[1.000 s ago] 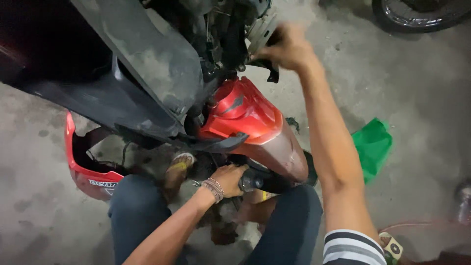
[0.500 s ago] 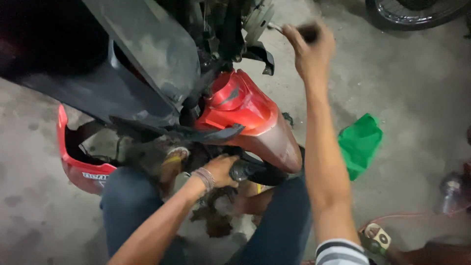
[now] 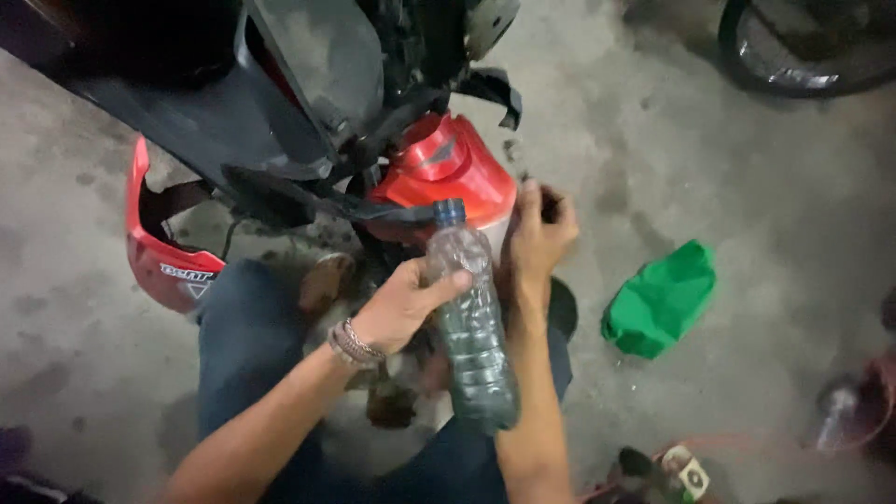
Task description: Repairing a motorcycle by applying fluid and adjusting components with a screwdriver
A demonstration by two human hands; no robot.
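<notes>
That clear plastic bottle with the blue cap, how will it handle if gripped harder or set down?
The bottle looks thin-walled and ribbed, so it would probably dent under the left hand. It seems mostly empty, so likely light. Its round body could roll if laid on the concrete floor.

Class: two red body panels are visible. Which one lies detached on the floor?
The red side panel at left, lying on concrete; the red front fender remains mounted.

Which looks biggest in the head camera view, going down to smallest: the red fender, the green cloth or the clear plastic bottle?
1. Red fender
2. Clear plastic bottle, held in the left hand, close to the camera, so it may look oversized
3. Green cloth, roughly alike with the bottle
</notes>
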